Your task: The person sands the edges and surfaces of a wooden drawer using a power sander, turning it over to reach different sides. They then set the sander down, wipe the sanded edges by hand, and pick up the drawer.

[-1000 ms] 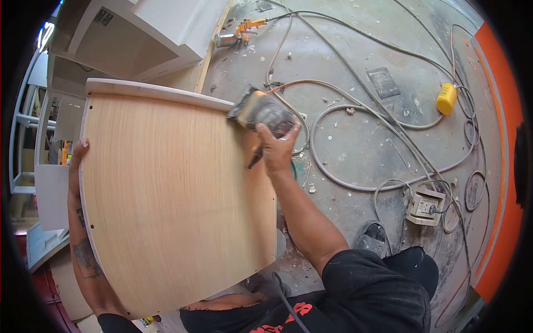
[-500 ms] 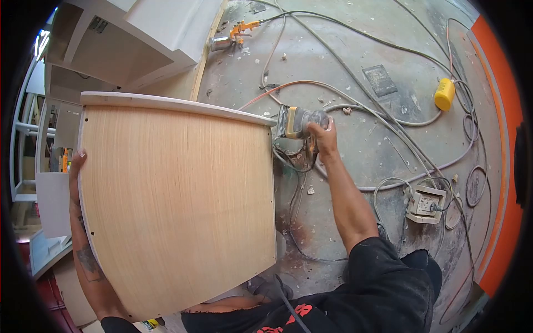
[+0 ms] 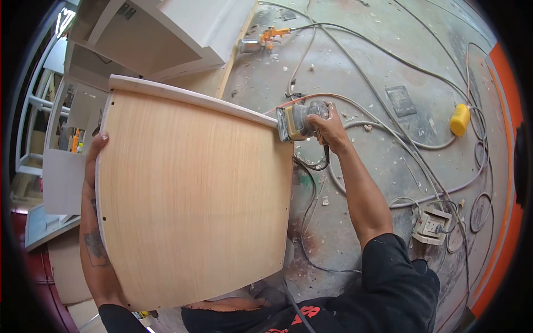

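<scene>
A large wooden panel (image 3: 200, 194) with a pale grain and small dark holes along its edges stands tilted in front of me. Along its far side runs a whitish edge strip (image 3: 189, 99). My left hand (image 3: 99, 142) grips the panel's left edge, fingers partly hidden behind it. In my right hand (image 3: 330, 129) is a yellow and grey power sander (image 3: 301, 121), held by its body. The sander's flat pad is right at the panel's far right corner, by the end of the strip. Its dark cord hangs down toward the floor.
White cabinet pieces (image 3: 183, 33) stand at the upper left. On the dusty floor lie an orange spray gun (image 3: 272, 36), tangled hoses and cables, a yellow container (image 3: 459, 120) and a power outlet box (image 3: 432, 225). An orange panel (image 3: 502, 166) borders the right side.
The sander has turned and come against the panel's corner, its pad now facing the edge. My view has shifted, so the panel and floor items sit further right.
</scene>
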The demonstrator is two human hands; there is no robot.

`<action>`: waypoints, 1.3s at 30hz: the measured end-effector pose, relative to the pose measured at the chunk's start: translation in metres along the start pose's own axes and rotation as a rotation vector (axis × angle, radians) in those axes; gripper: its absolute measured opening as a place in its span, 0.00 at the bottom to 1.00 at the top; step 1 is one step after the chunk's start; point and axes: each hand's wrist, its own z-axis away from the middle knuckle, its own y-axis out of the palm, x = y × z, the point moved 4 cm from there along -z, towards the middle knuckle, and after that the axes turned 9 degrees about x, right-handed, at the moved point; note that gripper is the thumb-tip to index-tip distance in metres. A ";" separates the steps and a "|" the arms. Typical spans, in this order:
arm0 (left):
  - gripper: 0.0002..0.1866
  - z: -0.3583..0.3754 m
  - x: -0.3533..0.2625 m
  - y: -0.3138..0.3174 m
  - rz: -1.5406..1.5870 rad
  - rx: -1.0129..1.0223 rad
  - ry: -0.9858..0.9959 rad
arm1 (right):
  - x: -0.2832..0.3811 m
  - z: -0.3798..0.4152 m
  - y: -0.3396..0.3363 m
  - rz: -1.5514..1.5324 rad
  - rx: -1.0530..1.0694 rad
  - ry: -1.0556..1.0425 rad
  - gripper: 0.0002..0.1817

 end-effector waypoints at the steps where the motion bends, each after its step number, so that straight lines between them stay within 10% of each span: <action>1: 0.52 0.002 0.000 0.000 0.020 -0.008 0.014 | 0.009 -0.001 0.009 0.008 0.025 -0.044 0.47; 18: 0.53 -0.004 -0.001 0.005 0.057 0.030 0.013 | 0.210 -0.019 0.196 0.382 0.313 -0.441 0.52; 25: 0.53 0.001 -0.004 0.019 0.064 -0.039 0.002 | 0.128 -0.042 0.129 0.412 0.146 -0.607 0.51; 33: 0.57 -0.001 0.001 0.007 -0.069 -0.073 0.005 | 0.004 -0.015 0.008 0.172 0.022 0.031 0.47; 39: 0.53 -0.002 -0.002 0.008 0.055 -0.103 0.068 | -0.045 0.020 -0.043 0.279 -0.129 -0.045 0.48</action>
